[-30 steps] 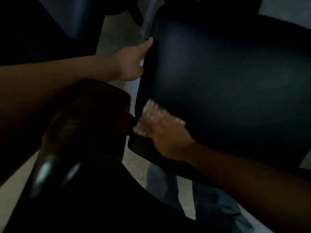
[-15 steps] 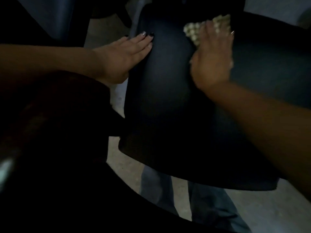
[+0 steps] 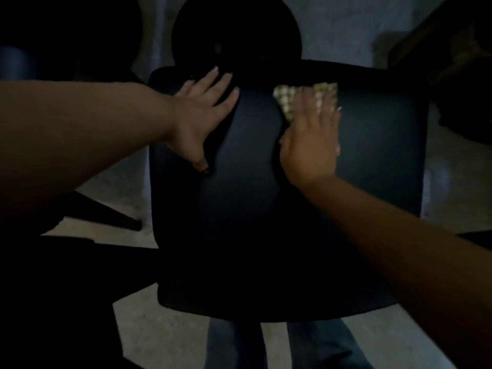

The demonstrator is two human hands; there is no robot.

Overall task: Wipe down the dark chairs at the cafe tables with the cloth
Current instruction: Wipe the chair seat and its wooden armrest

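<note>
Your left hand (image 3: 198, 115) lies flat on the dark chair (image 3: 266, 209) at ten o'clock, fingers spread; your right hand (image 3: 310, 145), fingers straight and blurred, presses the pale cloth (image 3: 288, 98) at one o'clock, hiding most of it; dim light swallows the chair's near edge and your jeans (image 3: 314, 344).

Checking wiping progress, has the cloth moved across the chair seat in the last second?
Yes. The cloth under the right hand went from the chair seat's near left edge to its far edge.
</note>
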